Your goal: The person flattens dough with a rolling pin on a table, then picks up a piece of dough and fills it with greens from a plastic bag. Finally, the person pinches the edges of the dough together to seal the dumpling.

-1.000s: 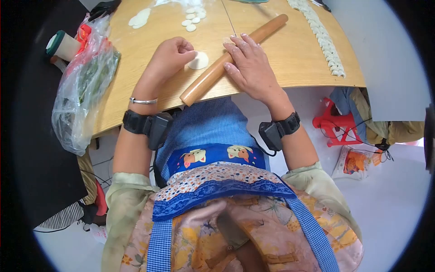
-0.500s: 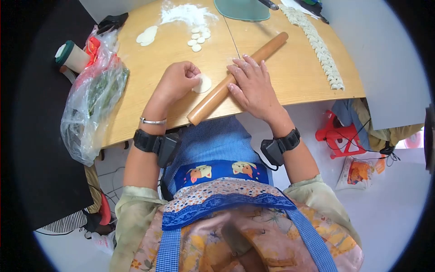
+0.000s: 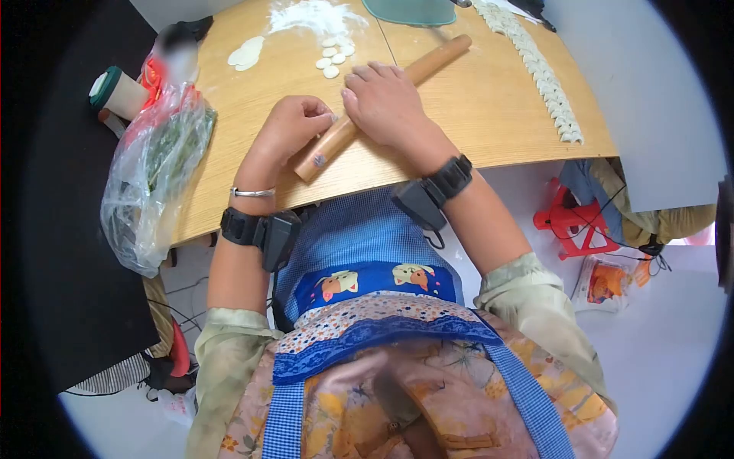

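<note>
My right hand (image 3: pixel 386 105) lies over the wooden rolling pin (image 3: pixel 436 63), its fingers bent across the far side and its palm on the wood. The pin slants from near the table's front edge up to the right. Just left of it, my left hand (image 3: pixel 293 126) is closed in a pinch at the edge of a thin round dough wrapper, which is now hidden under the pin and my hands. Beyond my hands sit several small flattened dough pieces (image 3: pixel 330 72). Rolled wrappers (image 3: pixel 247 53) lie overlapped at the far left.
Loose white flour (image 3: pixel 317 19) covers the table's (image 3: pixel 489 130) far side, beside a green board (image 3: pixel 413 11). A long row of pleated dumplings (image 3: pixel 539 73) runs along the right. On the left edge are a plastic bag (image 3: pixel 157 183) with greens and a green-rimmed roll (image 3: pixel 118 92). A red stool (image 3: pixel 577 222) stands below right.
My right hand has moved left and away from me, rolling the pin over the wrapper, which was visible before. My left hand stays pinched in nearly the same place.
</note>
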`<action>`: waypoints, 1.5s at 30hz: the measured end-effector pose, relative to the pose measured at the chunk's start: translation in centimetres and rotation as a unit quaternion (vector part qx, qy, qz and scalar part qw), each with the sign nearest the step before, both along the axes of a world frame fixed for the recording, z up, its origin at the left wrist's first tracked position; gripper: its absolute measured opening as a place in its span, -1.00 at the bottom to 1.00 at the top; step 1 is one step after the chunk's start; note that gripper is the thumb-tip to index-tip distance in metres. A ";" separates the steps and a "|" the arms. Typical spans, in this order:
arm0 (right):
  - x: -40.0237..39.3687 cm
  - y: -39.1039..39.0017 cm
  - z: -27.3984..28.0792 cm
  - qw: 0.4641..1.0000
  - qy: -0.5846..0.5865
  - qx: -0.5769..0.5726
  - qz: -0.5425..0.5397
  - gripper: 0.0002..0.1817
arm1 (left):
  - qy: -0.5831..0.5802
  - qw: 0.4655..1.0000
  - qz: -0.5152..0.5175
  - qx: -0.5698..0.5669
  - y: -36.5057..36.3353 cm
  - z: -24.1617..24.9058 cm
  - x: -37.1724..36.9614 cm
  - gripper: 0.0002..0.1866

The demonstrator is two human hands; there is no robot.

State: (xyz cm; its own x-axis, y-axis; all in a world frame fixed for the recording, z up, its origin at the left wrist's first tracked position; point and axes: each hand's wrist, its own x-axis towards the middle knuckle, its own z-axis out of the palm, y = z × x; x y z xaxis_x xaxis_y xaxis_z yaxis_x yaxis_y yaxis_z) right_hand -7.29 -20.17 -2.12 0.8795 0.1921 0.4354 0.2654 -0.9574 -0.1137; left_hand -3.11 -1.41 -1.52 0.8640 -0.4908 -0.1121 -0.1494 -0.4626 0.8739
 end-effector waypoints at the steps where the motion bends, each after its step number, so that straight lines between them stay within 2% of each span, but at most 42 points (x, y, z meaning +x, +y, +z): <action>1: 0.8 0.3 -0.1 1.000 -0.001 0.005 0.009 -0.56 | -0.013 1.000 0.008 -0.001 0.0 -0.2 0.2 -0.82; 6: 2.0 0.6 -0.7 0.999 -0.017 0.034 0.036 -0.55 | 0.011 1.000 0.002 0.003 0.1 0.0 0.6 -0.84; 8: 1.1 0.1 -1.3 0.996 -0.067 0.050 0.039 -0.50 | 0.022 1.000 0.003 0.018 0.0 0.7 0.1 -0.86; 12: -4.0 -2.1 -0.9 0.999 -0.002 0.039 0.017 -0.43 | 0.038 0.999 -0.001 -0.015 0.3 0.5 0.0 -0.84; 17: -7.5 -3.7 -1.2 1.000 0.008 0.024 0.000 -0.45 | 0.019 0.998 -0.019 -0.058 0.0 0.4 -0.6 -0.84; 19: -7.7 -3.7 -1.2 1.000 0.004 0.019 -0.008 -0.45 | -0.044 0.999 -0.017 0.011 -0.4 0.6 -0.7 -0.84; 23: -7.5 -3.5 -1.5 1.000 -0.013 0.018 -0.007 -0.46 | -0.104 0.992 -0.045 0.064 -0.8 0.6 -0.7 -0.84; 25: -7.5 -3.5 -1.3 1.000 -0.017 0.020 -0.004 -0.47 | 0.077 0.995 -0.022 -0.054 -1.1 0.8 -1.1 -0.85; 26: -7.5 -3.5 -1.2 1.000 -0.018 0.025 0.001 -0.48 | 0.077 0.995 -0.022 -0.054 -1.1 0.8 -1.3 -0.85; 28: -7.6 -3.5 -1.2 0.999 -0.018 0.030 0.005 -0.48 | -0.013 1.000 0.012 -0.018 -1.0 0.2 -1.3 -0.86; 29: -7.5 -3.5 -1.2 0.999 -0.017 0.029 0.005 -0.49 | -0.013 1.000 0.012 -0.018 -0.7 0.0 -1.1 -0.86; 31: -7.1 -3.5 -1.4 0.999 -0.015 0.027 0.008 -0.50 | -0.085 0.996 -0.011 0.008 0.0 0.0 -0.7 -0.87; 35: -6.1 -3.2 -1.1 0.999 -0.039 0.025 0.022 -0.56 | -0.055 0.998 -0.012 0.013 0.9 0.1 -0.5 -0.88; 37: -6.1 -3.1 -1.0 0.999 -0.034 0.027 0.026 -0.59 | -0.041 0.996 -0.009 -0.082 0.7 0.1 -0.8 -0.85; 41: -6.8 -2.8 -1.1 0.997 -0.060 0.027 0.032 -0.62 | 0.007 0.996 0.011 -0.085 0.1 1.5 -1.8 -0.80; 43: -7.2 -2.8 -1.1 0.997 -0.063 0.032 0.031 -0.62 | 0.071 0.979 0.016 -0.188 -0.4 2.0 -2.5 -0.77; 45: -7.9 -2.8 -1.2 0.998 -0.060 0.023 0.021 -0.63 | 0.063 0.978 0.028 -0.196 -0.5 1.7 -2.8 -0.76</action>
State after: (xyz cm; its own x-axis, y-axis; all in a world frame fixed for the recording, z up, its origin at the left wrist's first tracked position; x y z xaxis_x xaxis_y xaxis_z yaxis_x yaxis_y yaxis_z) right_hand -15.15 -22.93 -3.29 0.8115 0.2056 0.5470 0.3201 -0.9395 -0.1218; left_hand -5.88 -1.93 0.21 0.8823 -0.4696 -0.0311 -0.0139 -0.0921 0.9957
